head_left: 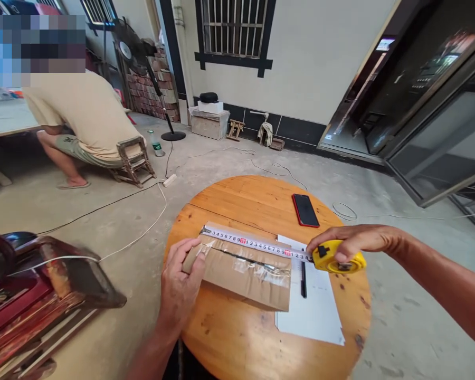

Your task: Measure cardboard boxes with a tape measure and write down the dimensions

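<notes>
I have the left hand [181,282] clasping the left end of the cardboard box [249,290], which lies on the round table [225,338] overlapping the white paper [314,322], and the right hand [358,240] wrapped over the yellow tape measure [325,260]. If those 2 hands pull unevenly, I judge the blade [261,245] could slip off line, or the box skid on the paper.

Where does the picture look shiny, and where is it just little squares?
In the head view, light glints off the clear tape on the brown cardboard box, and off the round orange-brown wooden table; top left in that head view, coarse squares cover the head of the seated person in beige.
</notes>
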